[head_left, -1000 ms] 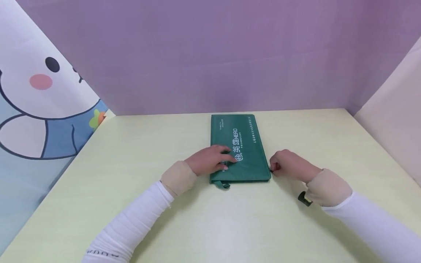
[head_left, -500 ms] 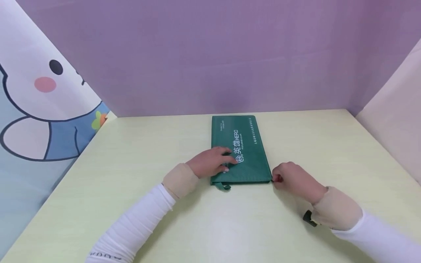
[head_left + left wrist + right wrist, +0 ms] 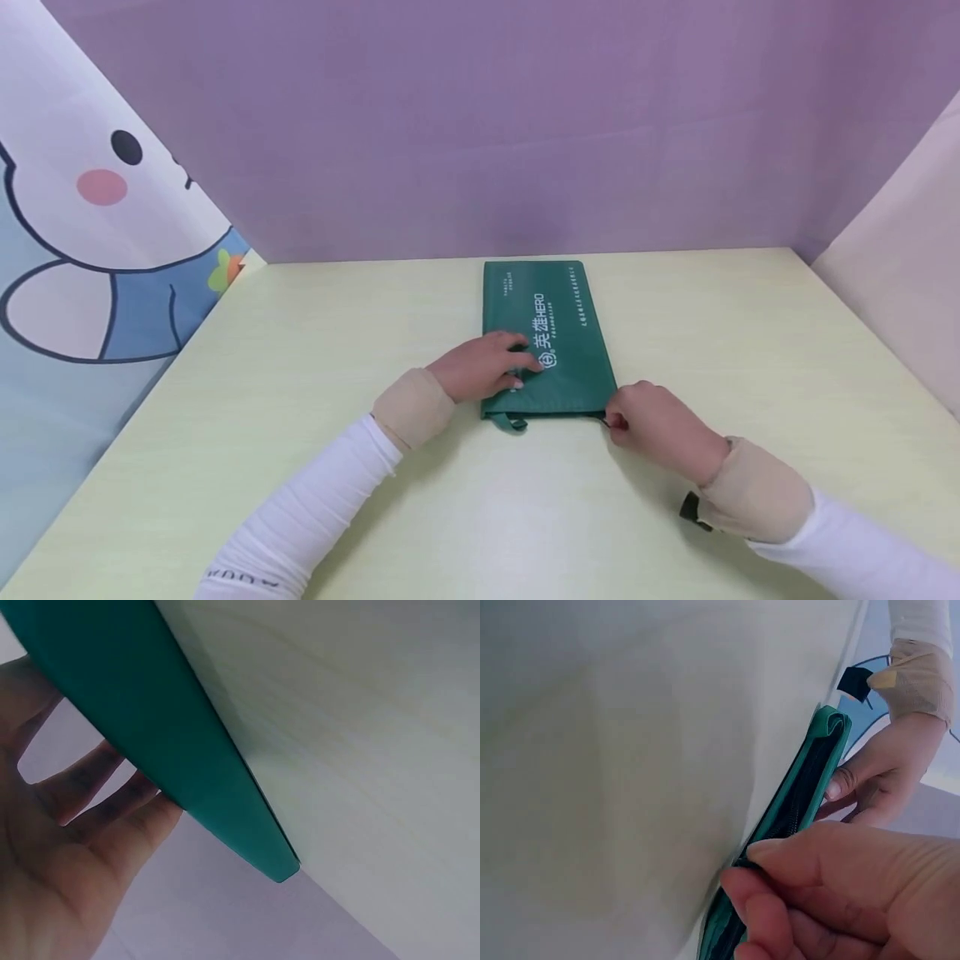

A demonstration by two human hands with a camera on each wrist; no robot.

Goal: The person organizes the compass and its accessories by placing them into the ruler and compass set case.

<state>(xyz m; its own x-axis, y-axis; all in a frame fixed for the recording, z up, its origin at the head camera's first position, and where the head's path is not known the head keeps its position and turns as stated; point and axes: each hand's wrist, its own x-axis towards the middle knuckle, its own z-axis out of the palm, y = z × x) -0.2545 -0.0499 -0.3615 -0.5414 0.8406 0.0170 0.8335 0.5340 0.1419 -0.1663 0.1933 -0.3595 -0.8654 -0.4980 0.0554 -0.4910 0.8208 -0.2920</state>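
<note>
A flat green zip pouch (image 3: 577,367) with white printing lies on the table, its short near side facing me. Spread over its left part, my left hand (image 3: 480,367) rests with the fingertips pressing the top. At the near right corner my right hand (image 3: 652,421) pinches the dark zipper pull (image 3: 744,862) between thumb and curled index finger. The right wrist view shows the black zipper (image 3: 802,791) running along the pouch's edge, parted near the pull. A green fabric loop (image 3: 510,424) sticks out at the near left corner. The pouch's contents are hidden.
The pale table (image 3: 450,517) extends around the pouch on all sides. A purple backdrop (image 3: 525,133) rises behind it. A cartoon-printed cloth (image 3: 60,317) hangs at the left and a pale pink one (image 3: 907,250) at the right.
My right hand has slid toward me down the pouch's right side with the zipper pull, rounding the near corner and turning left. My left hand and the pouch have stayed in place.
</note>
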